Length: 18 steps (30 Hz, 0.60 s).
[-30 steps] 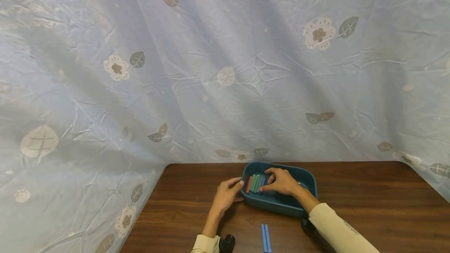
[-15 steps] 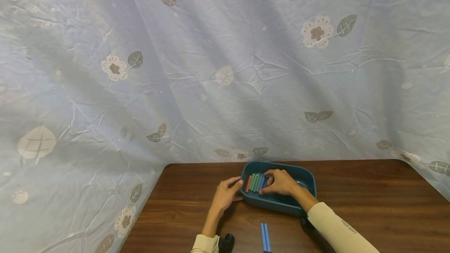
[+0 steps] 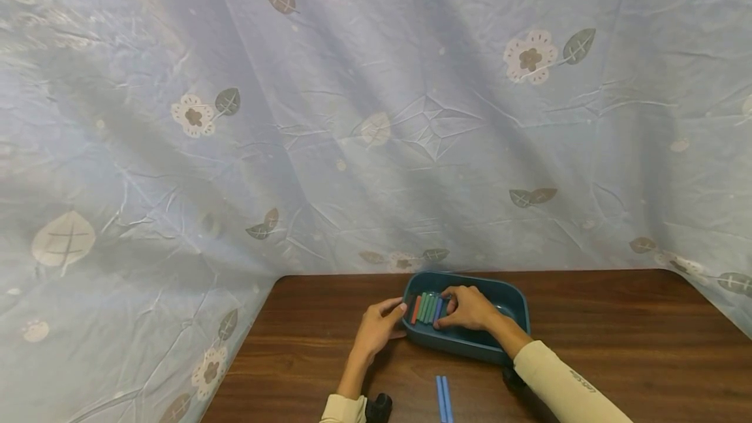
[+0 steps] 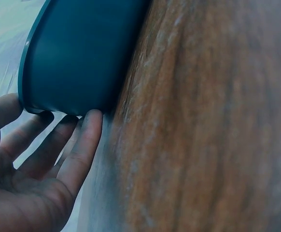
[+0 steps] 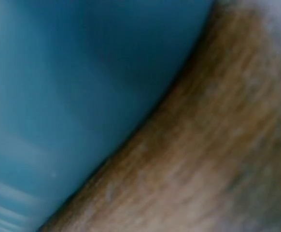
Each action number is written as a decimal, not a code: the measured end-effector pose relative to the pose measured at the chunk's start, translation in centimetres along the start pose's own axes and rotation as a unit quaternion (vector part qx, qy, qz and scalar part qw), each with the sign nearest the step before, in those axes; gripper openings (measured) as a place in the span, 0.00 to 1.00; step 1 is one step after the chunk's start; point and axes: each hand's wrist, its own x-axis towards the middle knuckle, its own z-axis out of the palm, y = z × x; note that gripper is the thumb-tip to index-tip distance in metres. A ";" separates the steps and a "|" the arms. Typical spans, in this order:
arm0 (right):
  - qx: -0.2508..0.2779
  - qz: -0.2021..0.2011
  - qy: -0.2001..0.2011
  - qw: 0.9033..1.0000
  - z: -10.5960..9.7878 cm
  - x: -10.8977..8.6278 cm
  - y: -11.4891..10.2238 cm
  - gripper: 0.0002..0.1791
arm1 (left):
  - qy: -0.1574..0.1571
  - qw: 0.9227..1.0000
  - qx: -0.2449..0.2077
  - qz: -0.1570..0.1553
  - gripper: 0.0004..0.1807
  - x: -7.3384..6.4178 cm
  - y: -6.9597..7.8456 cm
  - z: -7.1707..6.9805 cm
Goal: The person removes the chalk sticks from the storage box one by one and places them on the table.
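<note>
A dark teal rectangular box [image 3: 464,344] rests on the table, with thin coloured sticks lined up side by side at its left end. A red stick [image 3: 416,310] lies leftmost, followed by green sticks [image 3: 427,308] and a blue stick [image 3: 438,310]. My right hand [image 3: 470,309] reaches into the box and holds the blue stick between thumb and fingers near its two ends. My left hand [image 3: 377,326] touches the box's left end; in the left wrist view its fairly straight fingertips rest on the wall, the thumb at the rim. The right wrist view shows only blurred box wall and table.
Two blue sticks [image 3: 444,399] lie side by side on the brown wooden table [image 3: 305,358], in front of the box. A patterned pale curtain [image 3: 376,116] hangs behind the table and along its left side.
My right hand stays almost in place over the blue stick, its fingers shifting very slightly. The left hand, box and the two sticks on the table keep their places.
</note>
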 end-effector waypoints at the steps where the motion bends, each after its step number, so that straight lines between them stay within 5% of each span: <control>1: -0.002 -0.001 -0.001 1.000 0.0 0.0 0.0 0.40 | 0.000 1.000 0.001 0.000 0.28 0.0 0.0 0.0; 18: 0.037 -0.015 0.029 0.999 -1.1 -0.1 0.0 0.41 | 0.000 1.000 0.000 0.006 0.30 0.2 -0.4 -0.1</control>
